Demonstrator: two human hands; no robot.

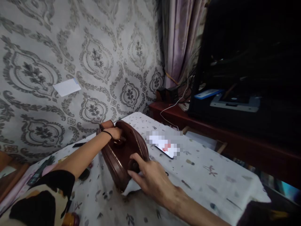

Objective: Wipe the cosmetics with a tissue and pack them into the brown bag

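Note:
A brown leather bag (115, 163) with a gold zipper stands on the patterned white cloth, its top unzipped and gaping. My left hand (115, 134), a black band round its wrist, reaches into the far end of the opening. Its fingertips are hidden inside, so I cannot tell what they hold. My right hand (148, 175) grips the bag's near end, thumb and index finger curved around its edge at the opening. The other fingers are out of sight. Right of the bag lies a phone (164, 147) with a lit, blurred screen.
Cloth with leaf prints covers the table (199, 175). A dark red desk (169, 111) with a large black screen (246, 56) stands to the right, a white cable (170, 108) hanging from it. Below is an open drawer (202, 139). Patterned wallpaper (98, 59) bounds the far side.

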